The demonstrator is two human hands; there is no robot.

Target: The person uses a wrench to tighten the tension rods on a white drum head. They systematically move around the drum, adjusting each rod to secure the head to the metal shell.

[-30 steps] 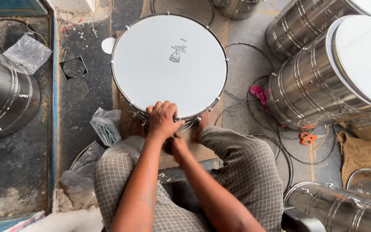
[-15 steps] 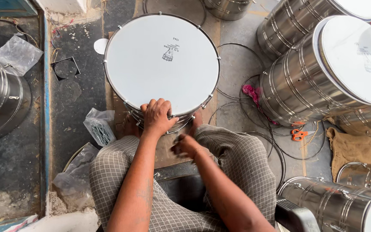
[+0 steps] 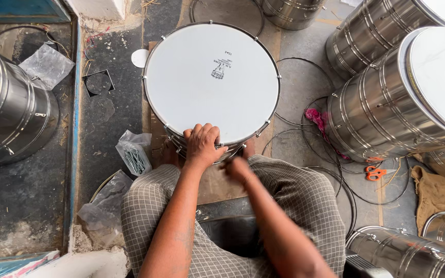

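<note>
Concrete floor spreads out under me, dusty and cluttered, with steel drum shells (image 3: 387,103) stacked to my right and another shell (image 3: 6,113) lying on its side to my left. I sit with my checked trousers (image 3: 145,216) drawn up close, and the drum (image 3: 212,82) stands upright just in front of my knees, its white head facing up at me and its metal hoop ringed with tension lugs.

My left hand (image 3: 202,146) lies over the near edge of the drum, fingers curled down onto the hoop and pressing it there. My right hand (image 3: 237,167) is just below the rim, beside the shell, blurred; I cannot tell whether it is closed on anything.

I judge that I am working at the near lugs, steadying the hoop with one hand while the other works at the fitting beneath. The next move, I think, calls for a firm hold on the rim and even tension from lug to lug.

Loose wire hoops (image 3: 305,92) lie on the floor, orange scissors (image 3: 373,172) sit near my right knee, and a plastic bag of small parts (image 3: 136,154) rests to my left.
</note>
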